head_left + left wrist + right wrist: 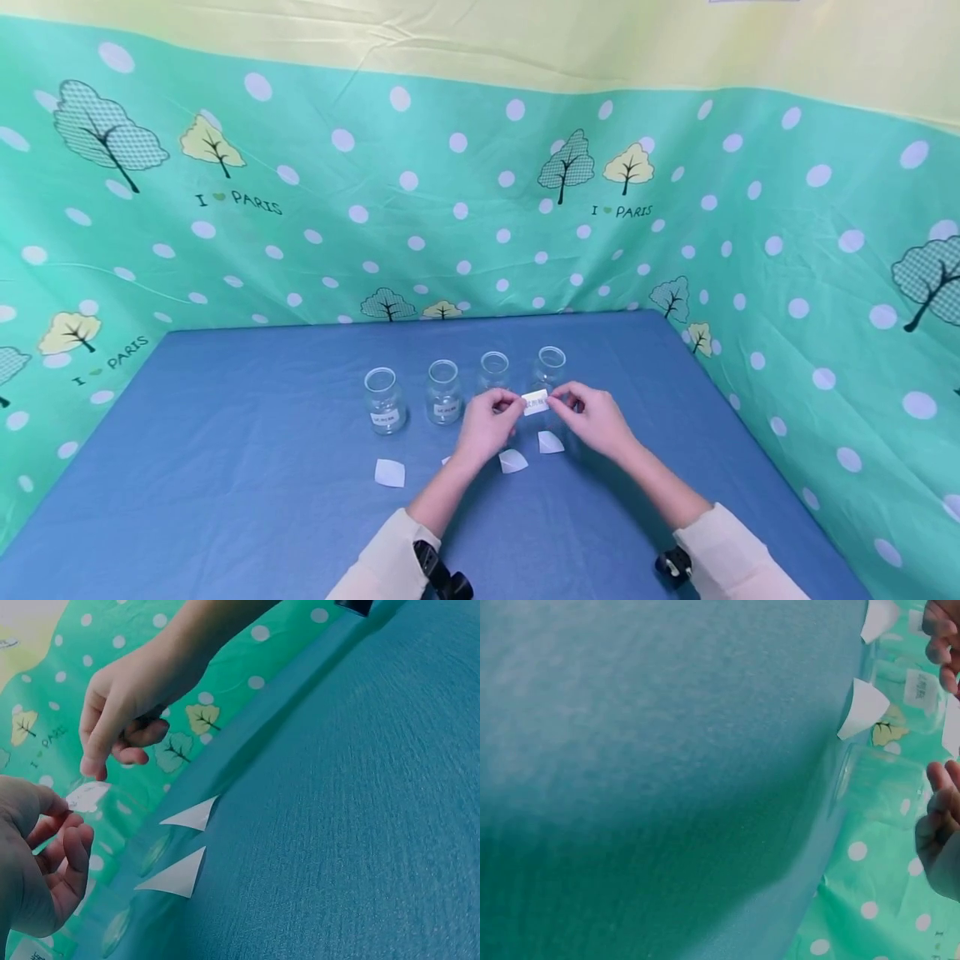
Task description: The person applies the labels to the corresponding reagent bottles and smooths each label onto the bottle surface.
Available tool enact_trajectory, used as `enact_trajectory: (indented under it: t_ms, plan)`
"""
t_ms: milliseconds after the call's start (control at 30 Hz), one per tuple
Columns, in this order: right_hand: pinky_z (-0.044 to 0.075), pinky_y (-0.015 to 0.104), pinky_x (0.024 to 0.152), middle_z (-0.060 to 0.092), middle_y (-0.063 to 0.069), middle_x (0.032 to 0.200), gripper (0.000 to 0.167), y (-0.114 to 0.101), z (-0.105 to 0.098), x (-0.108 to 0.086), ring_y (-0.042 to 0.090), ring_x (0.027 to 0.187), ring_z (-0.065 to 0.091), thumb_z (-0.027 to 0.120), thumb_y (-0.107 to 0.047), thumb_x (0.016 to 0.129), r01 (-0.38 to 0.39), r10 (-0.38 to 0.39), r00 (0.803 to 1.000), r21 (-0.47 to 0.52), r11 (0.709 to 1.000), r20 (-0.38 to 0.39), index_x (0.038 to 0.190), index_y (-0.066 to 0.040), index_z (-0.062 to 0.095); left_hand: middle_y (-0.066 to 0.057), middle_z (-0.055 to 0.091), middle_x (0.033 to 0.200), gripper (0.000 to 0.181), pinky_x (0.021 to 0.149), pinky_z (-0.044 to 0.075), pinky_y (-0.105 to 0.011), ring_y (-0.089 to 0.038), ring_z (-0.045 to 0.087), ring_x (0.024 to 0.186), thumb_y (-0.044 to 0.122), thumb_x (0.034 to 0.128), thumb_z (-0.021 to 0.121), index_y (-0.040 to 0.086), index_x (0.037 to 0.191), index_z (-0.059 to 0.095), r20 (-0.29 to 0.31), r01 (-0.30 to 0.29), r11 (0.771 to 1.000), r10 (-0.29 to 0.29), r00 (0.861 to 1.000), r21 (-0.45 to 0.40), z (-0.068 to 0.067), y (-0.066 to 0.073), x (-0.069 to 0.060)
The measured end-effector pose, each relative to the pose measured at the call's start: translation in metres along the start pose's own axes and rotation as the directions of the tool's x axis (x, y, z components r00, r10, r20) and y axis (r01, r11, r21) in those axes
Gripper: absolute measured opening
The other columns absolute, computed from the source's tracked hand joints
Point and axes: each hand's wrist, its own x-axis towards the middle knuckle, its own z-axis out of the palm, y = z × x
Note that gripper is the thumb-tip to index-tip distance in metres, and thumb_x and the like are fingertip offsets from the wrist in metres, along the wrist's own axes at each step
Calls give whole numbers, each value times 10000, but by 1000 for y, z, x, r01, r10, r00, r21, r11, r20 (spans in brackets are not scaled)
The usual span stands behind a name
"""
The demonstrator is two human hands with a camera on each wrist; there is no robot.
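Observation:
A small white label (535,402) with printed dark characters is stretched between both hands in the head view. My left hand (487,425) pinches its left end between thumb and finger. At the opposite end, my right hand (597,417) pinches it the same way. The label is held in the air in front of the rightmost glass jar (551,358), on which I see no label in the right wrist view. The neighbouring jar (907,697) bears a label there. Farther left stand two more open glass jars, the leftmost (384,392) and the second (443,383), both labelled.
On the blue tabletop (247,500) in front of the jars lie several white paper pieces, including a flat one (390,472) at left and a curled one (551,442) at right. A green dotted curtain (420,192) hangs behind the table and along its sides.

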Motion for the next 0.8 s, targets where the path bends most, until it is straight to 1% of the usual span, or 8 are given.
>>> enact_trajectory:
  t_ms: [67,133,233,300,400,533,600,800]
  plan:
    - [407,208,493,580,-17,625,129,3,-1,1,47,528,473,665,-206,867,-71,67,997,112,991,36,916,-89,688,-83,621,717,187,473,459,-224,-64,523,477,195,871,638,27,934,690,19,-36,999,35,999,24,1,1,0]
    - [417,218,485,603,52,632,146,5,-2,2,133,529,520,667,-190,865,-124,112,991,199,972,70,917,-55,684,-73,617,705,194,490,460,-229,-58,520,479,206,870,645,30,936,693,29,-67,996,66,997,55,2,1,-1]
    - [427,220,487,624,117,653,149,9,-5,3,247,563,561,674,-176,860,-176,153,983,266,948,106,900,-33,680,-56,631,719,189,531,459,-220,-60,539,546,228,864,652,56,921,703,22,-100,988,98,995,122,4,2,-1]
    - [431,214,493,632,139,665,149,10,-6,3,262,577,573,676,-174,858,-197,172,978,274,941,115,892,-30,680,-39,647,740,178,573,457,-209,-67,555,615,240,861,654,77,909,708,16,-122,976,121,992,181,7,3,0]
    - [420,203,495,635,187,681,145,10,-10,3,158,548,554,668,-148,862,-211,183,975,275,938,125,901,-8,677,-2,659,759,148,607,440,-197,-75,557,686,243,852,658,110,893,708,18,-145,954,145,989,263,11,5,2]
    - [406,198,493,617,270,706,141,1,-20,4,54,535,505,644,-78,870,-204,167,975,290,935,145,916,54,661,28,646,732,123,568,417,-191,-61,532,625,244,846,659,134,882,700,32,-154,930,153,988,334,17,7,5]
    - [396,199,481,609,278,704,142,-3,-25,4,84,523,491,635,-60,871,-203,163,974,289,936,158,919,72,655,49,633,719,123,553,399,-187,-42,505,592,261,850,653,150,879,697,32,-155,914,154,988,375,20,7,7]
    - [375,195,447,610,266,698,156,1,-28,6,327,533,488,626,-67,879,-225,183,968,268,937,174,923,80,655,82,614,697,113,525,381,-196,-33,487,560,291,864,638,190,884,684,15,-139,856,152,988,497,28,4,15]
